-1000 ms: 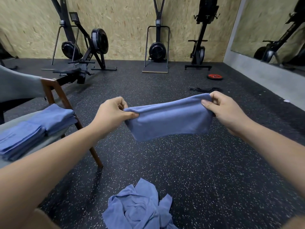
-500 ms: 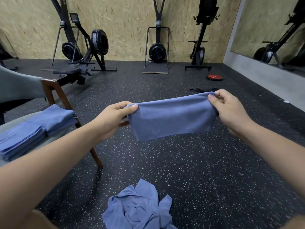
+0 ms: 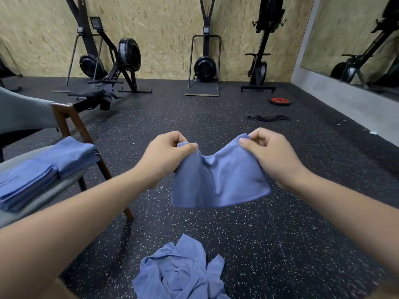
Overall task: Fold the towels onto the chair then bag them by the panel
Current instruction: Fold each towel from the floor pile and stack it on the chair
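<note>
A blue towel (image 3: 220,182) hangs in the air in front of the person, above the dark speckled floor (image 3: 280,234), held by its upper edge between both hands. The left hand (image 3: 166,156) grasps the towel's left top corner, its fingers (image 3: 176,138) curled over the cloth and the thumb pressed against it. The right hand (image 3: 274,156) pinches the right top corner between thumb and curled fingers (image 3: 257,137). The two hands are near each other, so the top edge sags in a dip between them and the cloth falls in soft folds to a lower edge that is roughly level. To the left stands a chair (image 3: 64,117) with a wooden frame and a grey seat; two stacks of folded towels (image 3: 64,156) lie side by side on the seat, touching. On the floor just below the held towel, well apart from it, lies a crumpled heap of towels (image 3: 181,272) in the same blue. Farther back a rowing machine (image 3: 121,67) stands by the chipboard wall (image 3: 162,29), and a red weight plate (image 3: 280,101) lies flat on the floor near a coiled black cord (image 3: 268,118).
</note>
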`<act>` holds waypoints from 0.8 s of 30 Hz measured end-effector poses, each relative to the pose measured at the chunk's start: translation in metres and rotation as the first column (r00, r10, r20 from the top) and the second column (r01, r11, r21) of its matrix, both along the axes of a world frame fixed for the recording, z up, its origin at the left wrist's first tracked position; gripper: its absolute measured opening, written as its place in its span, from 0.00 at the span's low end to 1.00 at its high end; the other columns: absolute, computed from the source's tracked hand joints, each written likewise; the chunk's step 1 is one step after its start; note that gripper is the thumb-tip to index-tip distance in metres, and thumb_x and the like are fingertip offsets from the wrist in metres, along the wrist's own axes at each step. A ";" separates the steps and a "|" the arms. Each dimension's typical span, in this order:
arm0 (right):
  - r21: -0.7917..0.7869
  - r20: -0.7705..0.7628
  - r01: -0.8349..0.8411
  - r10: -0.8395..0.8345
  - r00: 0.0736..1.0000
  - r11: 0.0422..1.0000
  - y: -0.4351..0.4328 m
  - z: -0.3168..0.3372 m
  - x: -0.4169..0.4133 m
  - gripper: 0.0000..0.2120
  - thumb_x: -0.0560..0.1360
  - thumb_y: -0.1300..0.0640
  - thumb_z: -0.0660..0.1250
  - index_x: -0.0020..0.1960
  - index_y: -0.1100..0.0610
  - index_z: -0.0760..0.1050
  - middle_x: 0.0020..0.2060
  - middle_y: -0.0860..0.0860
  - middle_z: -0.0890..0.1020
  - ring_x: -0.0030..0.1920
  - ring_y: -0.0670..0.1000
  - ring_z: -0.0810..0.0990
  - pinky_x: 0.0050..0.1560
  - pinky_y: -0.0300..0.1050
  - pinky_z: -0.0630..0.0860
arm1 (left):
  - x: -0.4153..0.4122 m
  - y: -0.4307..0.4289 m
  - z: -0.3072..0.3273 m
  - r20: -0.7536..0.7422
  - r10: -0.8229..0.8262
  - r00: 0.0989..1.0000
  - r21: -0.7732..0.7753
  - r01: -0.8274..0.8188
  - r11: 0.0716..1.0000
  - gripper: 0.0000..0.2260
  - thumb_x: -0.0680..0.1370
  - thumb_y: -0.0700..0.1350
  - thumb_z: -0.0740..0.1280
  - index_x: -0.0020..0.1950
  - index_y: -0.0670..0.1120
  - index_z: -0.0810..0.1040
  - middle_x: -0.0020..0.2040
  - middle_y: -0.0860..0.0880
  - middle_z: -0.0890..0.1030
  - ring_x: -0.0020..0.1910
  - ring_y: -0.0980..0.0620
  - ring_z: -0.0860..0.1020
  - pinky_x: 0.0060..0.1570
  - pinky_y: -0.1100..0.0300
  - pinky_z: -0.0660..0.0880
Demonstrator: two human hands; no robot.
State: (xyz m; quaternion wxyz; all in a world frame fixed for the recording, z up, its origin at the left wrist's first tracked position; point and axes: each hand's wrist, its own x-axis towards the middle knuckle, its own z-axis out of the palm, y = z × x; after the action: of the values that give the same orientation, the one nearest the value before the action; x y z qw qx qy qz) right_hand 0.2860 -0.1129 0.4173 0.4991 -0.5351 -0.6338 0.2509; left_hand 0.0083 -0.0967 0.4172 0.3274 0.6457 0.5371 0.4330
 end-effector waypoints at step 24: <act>-0.022 0.200 -0.306 0.304 0.931 0.952 -0.035 -0.007 -0.054 0.05 0.79 0.53 0.75 0.55 0.48 0.82 0.46 0.46 0.85 0.47 0.50 0.85 0.50 0.56 0.84 | 0.026 -0.029 0.010 0.175 -0.134 0.975 -0.130 0.157 0.979 0.20 0.81 0.58 0.73 0.52 0.39 0.83 0.43 0.44 0.87 0.40 0.51 0.84 0.39 0.56 0.82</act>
State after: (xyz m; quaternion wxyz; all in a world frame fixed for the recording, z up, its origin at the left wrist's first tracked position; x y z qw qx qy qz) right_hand 0.2324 -0.1475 0.4106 0.3900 -0.4503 -0.7576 0.2667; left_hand 0.0345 -0.1259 0.4274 0.4472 0.6200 0.4888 0.4204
